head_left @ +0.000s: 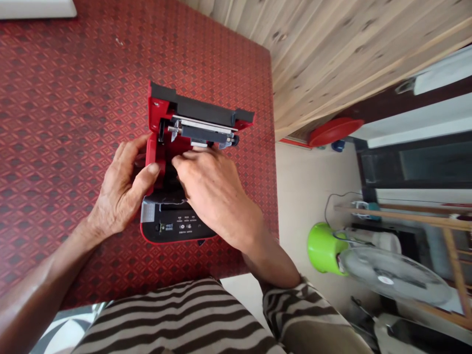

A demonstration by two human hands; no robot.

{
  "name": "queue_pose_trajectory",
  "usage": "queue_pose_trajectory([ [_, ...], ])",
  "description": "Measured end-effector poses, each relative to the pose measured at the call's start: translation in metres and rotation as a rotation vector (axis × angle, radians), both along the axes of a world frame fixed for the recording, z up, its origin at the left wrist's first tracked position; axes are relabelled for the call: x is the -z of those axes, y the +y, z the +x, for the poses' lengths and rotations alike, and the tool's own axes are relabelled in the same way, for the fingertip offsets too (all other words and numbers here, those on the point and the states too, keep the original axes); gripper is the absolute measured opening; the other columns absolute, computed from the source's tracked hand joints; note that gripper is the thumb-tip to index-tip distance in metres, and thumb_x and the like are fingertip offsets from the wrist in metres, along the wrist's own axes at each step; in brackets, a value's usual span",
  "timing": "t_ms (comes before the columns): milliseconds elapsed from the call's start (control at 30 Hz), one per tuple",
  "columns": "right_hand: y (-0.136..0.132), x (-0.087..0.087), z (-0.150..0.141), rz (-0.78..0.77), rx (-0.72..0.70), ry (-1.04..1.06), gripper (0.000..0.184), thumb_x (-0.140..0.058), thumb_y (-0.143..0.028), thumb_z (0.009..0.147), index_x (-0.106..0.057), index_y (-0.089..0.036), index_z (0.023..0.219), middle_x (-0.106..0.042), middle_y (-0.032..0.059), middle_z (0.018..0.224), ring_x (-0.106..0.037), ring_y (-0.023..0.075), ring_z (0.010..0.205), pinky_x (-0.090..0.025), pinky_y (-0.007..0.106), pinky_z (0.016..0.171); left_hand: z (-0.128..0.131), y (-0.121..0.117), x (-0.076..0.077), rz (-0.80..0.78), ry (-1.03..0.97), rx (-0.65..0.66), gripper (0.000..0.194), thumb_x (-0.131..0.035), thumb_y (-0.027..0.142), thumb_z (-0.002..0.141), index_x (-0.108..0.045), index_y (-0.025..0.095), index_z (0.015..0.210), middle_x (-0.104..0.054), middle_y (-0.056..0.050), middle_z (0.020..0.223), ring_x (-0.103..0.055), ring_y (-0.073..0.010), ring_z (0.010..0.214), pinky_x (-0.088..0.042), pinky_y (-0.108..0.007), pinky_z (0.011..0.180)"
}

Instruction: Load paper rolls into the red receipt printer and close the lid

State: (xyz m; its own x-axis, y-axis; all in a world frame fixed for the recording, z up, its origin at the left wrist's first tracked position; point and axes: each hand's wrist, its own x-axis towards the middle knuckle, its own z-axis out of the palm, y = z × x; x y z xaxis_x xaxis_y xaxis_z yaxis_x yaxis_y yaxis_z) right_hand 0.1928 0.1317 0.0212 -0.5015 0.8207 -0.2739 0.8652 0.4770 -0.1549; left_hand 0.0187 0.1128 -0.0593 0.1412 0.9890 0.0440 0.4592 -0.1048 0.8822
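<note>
I'm facing a red table (66,73); light is paling its left side. Planks (332,54) are slanting beyond its far right edge. To my right, a green bucket (321,248) is resting on pale floor (295,196), near a wooden frame (401,216).

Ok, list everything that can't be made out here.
Head view: what the right hand's fingers touch inside the red machine, hidden by the hand itself.
Head view: ends of the left hand's fingers, partly hidden behind the machine.
Head view: small print on the black panel, mostly too small to read.
Head view: the rest of the white object, cut off by the top and left edges.
</note>
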Motion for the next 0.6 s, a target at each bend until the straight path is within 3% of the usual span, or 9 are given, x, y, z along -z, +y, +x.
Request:
queue_pose_trajectory([
  [167, 0.003, 0.001, -0.003, -0.036, 0.011, -0.02, 0.032, -0.043, -0.003, 0.102, -0.073, -0.011, 0.105, -0.078, 0.017, 0.104, -0.073, 0.0314, 0.104, -0.059, 0.042, 0.083, 0.0, 0.0, 0.002, 0.02, 0.0, -0.003, 0.057, -0.047, 0.052, 0.1, -0.056, 0.016, 0.143, -0.065, -0.011, 0.12, -0.059, -0.0274, 0.113, -0.048, -0.046, 0.106],
  [400, -0.021, -0.005, 0.015, 0.063, -0.047, 0.203, 0.037, -0.038, -0.001, 0.104, -0.069, -0.008, 0.122, -0.075, 0.017, 0.124, -0.069, 0.0261, 0.119, -0.054, 0.044, 0.11, -0.002, -0.001, -0.001, 0.017, 0.006, 0.002, 0.056, -0.049, 0.051, 0.1, -0.056, 0.016, 0.144, -0.066, -0.012, 0.125, -0.06, -0.0268, 0.114, -0.05, -0.045, 0.105],
  [533, -0.046, -0.014, 0.033, 0.103, -0.091, 0.47, 0.037, -0.048, -0.018, 0.108, -0.057, -0.012, 0.143, -0.069, 0.01, 0.141, -0.062, 0.0212, 0.13, -0.048, 0.039, 0.119, -0.006, 0.0, -0.002, -0.009, -0.057, 0.03, 0.055, -0.05, 0.051, 0.102, -0.057, 0.017, 0.144, -0.069, -0.012, 0.13, -0.065, -0.0268, 0.118, -0.051, -0.045, 0.106],
  [600, -0.055, -0.012, 0.038, 0.126, -0.095, 0.507, 0.038, -0.058, -0.028, 0.106, -0.06, -0.009, 0.138, -0.071, 0.0108, 0.137, -0.061, 0.0246, 0.129, -0.049, 0.042, 0.117, -0.008, 0.004, -0.001, 0.016, -0.134, 0.024, 0.051, -0.049, 0.05, 0.104, -0.059, 0.02, 0.144, -0.071, -0.011, 0.133, -0.067, -0.027, 0.12, -0.053, -0.047, 0.106],
])
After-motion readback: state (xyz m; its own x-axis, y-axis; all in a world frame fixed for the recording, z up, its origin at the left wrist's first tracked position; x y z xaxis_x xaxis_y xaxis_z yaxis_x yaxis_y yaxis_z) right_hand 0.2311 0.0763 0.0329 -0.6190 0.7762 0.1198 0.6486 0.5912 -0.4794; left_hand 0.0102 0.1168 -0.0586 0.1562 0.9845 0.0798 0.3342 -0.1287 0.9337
